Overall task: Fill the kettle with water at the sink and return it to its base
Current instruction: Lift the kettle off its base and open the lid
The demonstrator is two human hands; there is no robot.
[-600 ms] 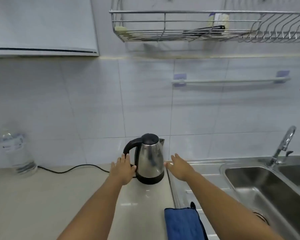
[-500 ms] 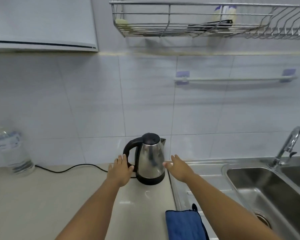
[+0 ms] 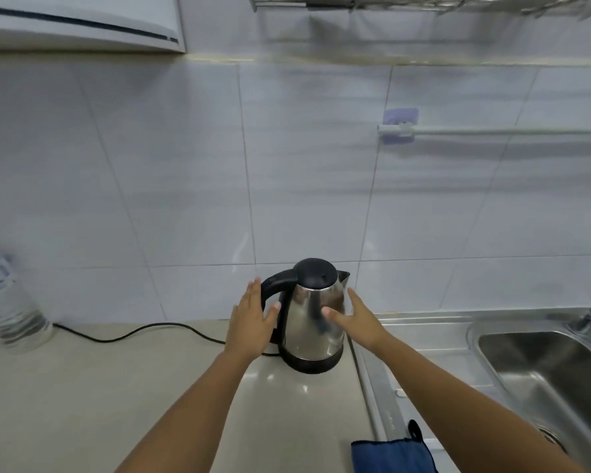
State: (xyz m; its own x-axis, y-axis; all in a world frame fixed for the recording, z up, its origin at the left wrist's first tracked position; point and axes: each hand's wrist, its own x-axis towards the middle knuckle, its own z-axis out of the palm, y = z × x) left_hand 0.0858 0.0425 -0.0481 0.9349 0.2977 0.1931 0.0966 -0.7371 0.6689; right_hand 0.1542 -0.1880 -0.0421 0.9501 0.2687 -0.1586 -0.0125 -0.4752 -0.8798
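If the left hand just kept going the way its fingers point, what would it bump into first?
Most likely the kettle's black handle: the left hand is open beside it, fingertips about level with it. Depth is unclear; it might slide past to the tiled wall.

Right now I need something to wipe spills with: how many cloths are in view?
1. A blue cloth lies at the counter's front edge, beside the sink, cut off by the frame; others may lie out of view.

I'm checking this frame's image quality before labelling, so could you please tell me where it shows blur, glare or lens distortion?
Head view: wide-angle bending curves the tile lines and towel rail; the water bottle at the left edge is smeared; the steel kettle mirrors both hands, left and right; small glare spots mark the counter; lighting is soft and even.
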